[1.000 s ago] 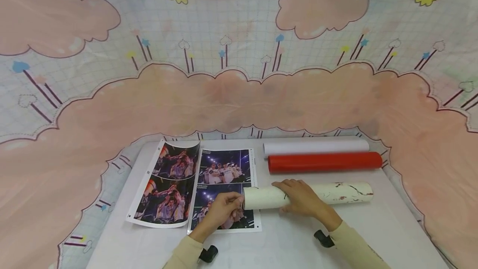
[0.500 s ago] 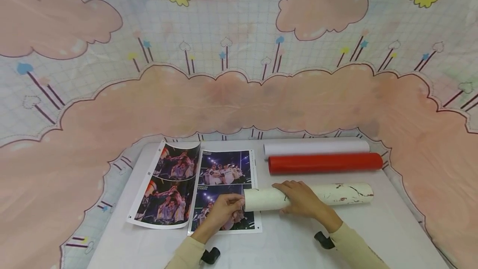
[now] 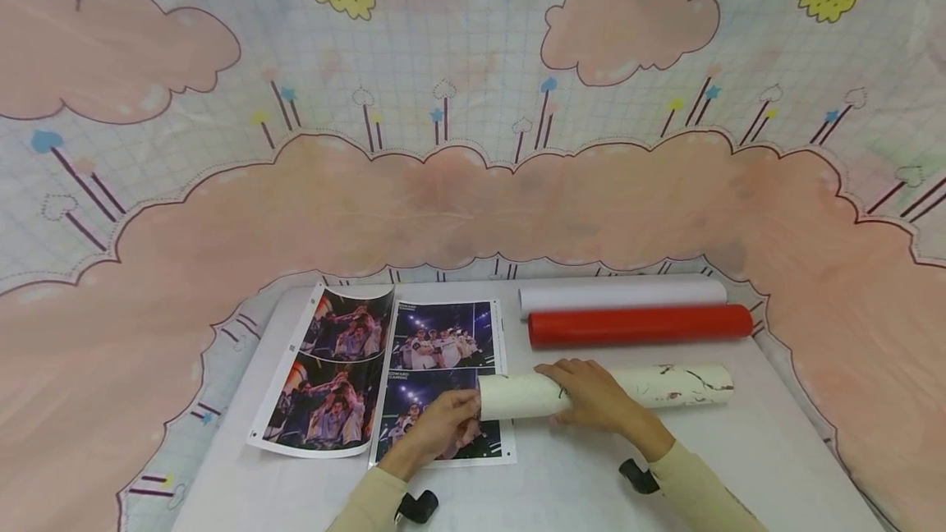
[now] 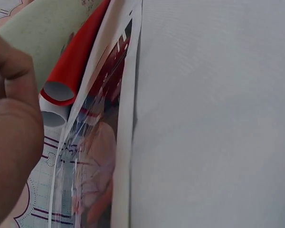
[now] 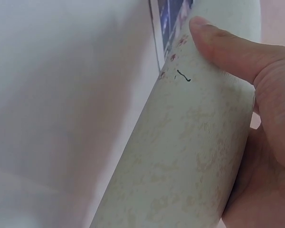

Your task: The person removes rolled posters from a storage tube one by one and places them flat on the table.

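A cream paper roll (image 3: 680, 384) with brown and dark markings lies crosswise in the head view, its left end over the right photo sheet (image 3: 445, 337). My left hand (image 3: 436, 427) has its fingers curled at that left end, pinching the rim. The right hand (image 3: 597, 401) grips the roll around its middle. In the right wrist view the thumb (image 5: 223, 45) lies along the top of the cream roll (image 5: 180, 142), the other fingers behind it. The left wrist view shows my curled left hand (image 4: 12, 118) beside the cream roll (image 4: 42, 38); its fingertips are cut off.
Behind the cream roll lie a red roll (image 3: 639, 325) and a white roll (image 3: 621, 295). Another photo sheet (image 3: 325, 401) with curling edges is at the left. All rest on a white table (image 3: 562, 483), with a patterned cloth (image 3: 473, 212) hanging behind it.
The head view has shifted slightly. Both hands stay at the same places on the cream roll, and nothing else has visibly moved.
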`<state>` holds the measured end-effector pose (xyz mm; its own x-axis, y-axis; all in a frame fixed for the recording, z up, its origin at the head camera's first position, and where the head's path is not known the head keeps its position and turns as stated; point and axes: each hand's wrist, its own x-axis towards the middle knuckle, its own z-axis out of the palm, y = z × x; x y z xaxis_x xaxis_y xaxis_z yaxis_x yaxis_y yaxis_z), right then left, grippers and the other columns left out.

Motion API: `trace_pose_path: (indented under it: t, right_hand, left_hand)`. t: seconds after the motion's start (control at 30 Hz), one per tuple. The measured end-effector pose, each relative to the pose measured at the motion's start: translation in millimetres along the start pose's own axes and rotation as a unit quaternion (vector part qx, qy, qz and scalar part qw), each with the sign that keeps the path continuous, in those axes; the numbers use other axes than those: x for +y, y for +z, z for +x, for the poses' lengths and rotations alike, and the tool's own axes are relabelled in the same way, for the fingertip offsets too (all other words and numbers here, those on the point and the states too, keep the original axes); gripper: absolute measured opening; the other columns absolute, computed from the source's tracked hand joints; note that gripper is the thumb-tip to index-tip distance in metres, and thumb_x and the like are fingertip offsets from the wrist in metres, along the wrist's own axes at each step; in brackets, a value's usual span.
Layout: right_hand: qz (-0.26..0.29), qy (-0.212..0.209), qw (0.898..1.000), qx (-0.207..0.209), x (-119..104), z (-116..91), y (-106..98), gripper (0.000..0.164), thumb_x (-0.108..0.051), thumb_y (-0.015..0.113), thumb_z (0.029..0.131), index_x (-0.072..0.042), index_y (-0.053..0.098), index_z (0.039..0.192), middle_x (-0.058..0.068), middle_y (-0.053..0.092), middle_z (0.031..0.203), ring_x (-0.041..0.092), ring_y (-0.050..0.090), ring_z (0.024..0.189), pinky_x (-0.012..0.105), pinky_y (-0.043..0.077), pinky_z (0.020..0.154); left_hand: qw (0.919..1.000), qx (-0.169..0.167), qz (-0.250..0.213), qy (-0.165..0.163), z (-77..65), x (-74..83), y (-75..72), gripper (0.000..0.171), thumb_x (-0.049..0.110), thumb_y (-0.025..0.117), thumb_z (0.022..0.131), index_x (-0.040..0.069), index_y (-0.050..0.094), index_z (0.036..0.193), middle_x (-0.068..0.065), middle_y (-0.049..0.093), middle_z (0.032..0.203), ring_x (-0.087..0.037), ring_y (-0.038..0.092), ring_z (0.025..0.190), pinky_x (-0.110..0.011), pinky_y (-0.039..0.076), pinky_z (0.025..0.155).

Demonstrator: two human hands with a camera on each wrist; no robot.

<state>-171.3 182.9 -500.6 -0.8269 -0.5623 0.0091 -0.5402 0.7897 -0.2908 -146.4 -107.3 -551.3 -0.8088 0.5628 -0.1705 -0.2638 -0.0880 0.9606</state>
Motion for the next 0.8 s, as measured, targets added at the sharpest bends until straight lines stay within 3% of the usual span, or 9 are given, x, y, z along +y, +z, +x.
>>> trace_pose_path:
  t: [0.2, 0.33, 0.5, 0.57, 0.67, 0.8]
  right_hand:
    - [0.005, 0.006, 1.000, -0.011, -1, -2, 0, 0.078, -0.038, 0.087, 0.070, -0.021, 0.054, 0.139, 0.004, 0.065, 0.125, 0.027, 0.058, 0.118, 0.052, 0.043, 0.104]
    - [0.006, 0.003, 1.000, -0.008, -1, -2, 0, 0.079, -0.039, 0.086, 0.070, -0.021, 0.053, 0.139, 0.004, 0.065, 0.125, 0.026, 0.058, 0.118, 0.051, 0.044, 0.103]
    - [-0.001, -0.007, 1.000, 0.004, 1, -2, 0, 0.079, -0.040, 0.086, 0.071, -0.020, 0.052, 0.140, 0.003, 0.065, 0.125, 0.025, 0.059, 0.117, 0.050, 0.044, 0.102]
    - [-0.005, -0.010, 1.000, 0.007, 1, -2, 0, 0.080, -0.039, 0.086, 0.070, -0.020, 0.052, 0.140, 0.004, 0.065, 0.124, 0.025, 0.059, 0.117, 0.049, 0.045, 0.101]
    - [-0.006, -0.013, 1.000, 0.008, 0, -2, 1, 0.079, -0.038, 0.086, 0.070, -0.019, 0.053, 0.139, 0.004, 0.066, 0.123, 0.025, 0.060, 0.116, 0.049, 0.046, 0.100]
    - [-0.007, -0.012, 1.000, 0.007, -1, -2, 3, 0.079, -0.038, 0.087, 0.070, -0.020, 0.054, 0.139, 0.003, 0.066, 0.123, 0.025, 0.059, 0.117, 0.049, 0.045, 0.101]
  left_hand:
    - [0.9960, -0.085, -0.015, -0.022, -3.0, 0.0, -2.0, 0.057, 0.037, 0.036, 0.107, -0.010, 0.040, 0.138, 0.010, 0.052, 0.061, -0.001, 0.048, 0.051, -0.015, 0.037, 0.046]
    - [0.9942, -0.101, -0.033, -0.019, -3.6, -0.6, -2.6, 0.055, 0.040, 0.036, 0.106, -0.004, 0.042, 0.138, 0.008, 0.053, 0.067, -0.002, 0.050, 0.055, -0.015, 0.038, 0.048]
    - [0.9920, -0.113, -0.055, 0.000, -3.6, 0.7, -2.3, 0.041, 0.040, 0.033, 0.107, 0.007, 0.051, 0.124, 0.006, 0.050, 0.079, -0.001, 0.050, 0.056, -0.014, 0.039, 0.049]
    - [0.9906, -0.122, -0.061, 0.007, -4.4, 2.6, -1.4, 0.041, 0.039, 0.031, 0.107, 0.007, 0.050, 0.123, 0.006, 0.050, 0.079, -0.001, 0.049, 0.056, -0.013, 0.038, 0.049]
    - [0.9938, -0.108, -0.027, -0.008, -4.7, 6.4, 2.0, 0.048, 0.043, 0.033, 0.106, 0.002, 0.049, 0.125, 0.009, 0.051, 0.071, -0.002, 0.046, 0.054, -0.014, 0.037, 0.049]
    - [0.9975, -0.057, 0.030, -0.029, -3.0, 7.9, 7.8, 0.045, 0.042, 0.040, 0.105, 0.000, 0.053, 0.105, 0.010, 0.045, 0.057, -0.003, 0.040, 0.051, -0.016, 0.033, 0.049]
